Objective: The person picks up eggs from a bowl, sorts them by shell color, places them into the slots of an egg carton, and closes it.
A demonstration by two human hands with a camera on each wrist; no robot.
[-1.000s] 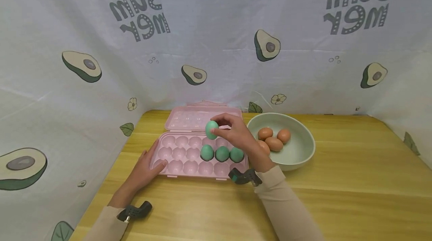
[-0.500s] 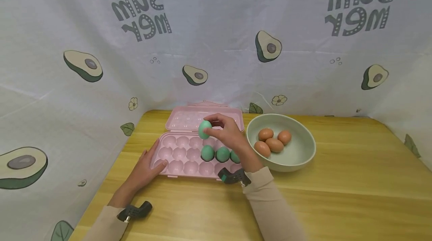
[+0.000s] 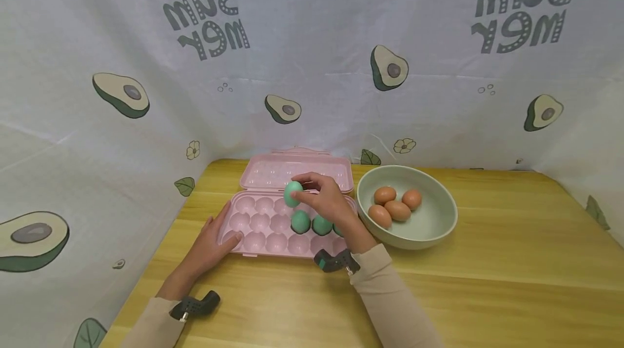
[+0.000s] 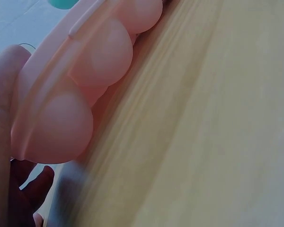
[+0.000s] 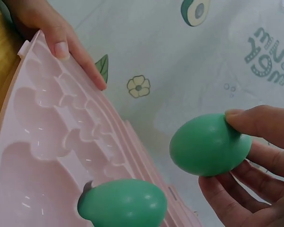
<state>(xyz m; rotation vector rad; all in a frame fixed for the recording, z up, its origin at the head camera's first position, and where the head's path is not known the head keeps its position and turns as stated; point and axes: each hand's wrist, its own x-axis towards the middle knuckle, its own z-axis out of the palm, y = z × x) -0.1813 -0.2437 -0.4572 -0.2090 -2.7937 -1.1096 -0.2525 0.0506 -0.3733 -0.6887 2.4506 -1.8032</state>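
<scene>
On the worktop (image 3: pixel 512 229), my left hand (image 3: pixel 213 240) grips the carton (image 3: pixel 260 222) at its left end while my right hand (image 3: pixel 325 196) pinches a green egg (image 3: pixel 292 193) over the far side; placing, I judge, needs gentle lowering next.

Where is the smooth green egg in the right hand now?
In the head view, the green egg is near the centre, held by the right hand above the open pink plastic egg carton, left of the pale green round bowl.
</scene>
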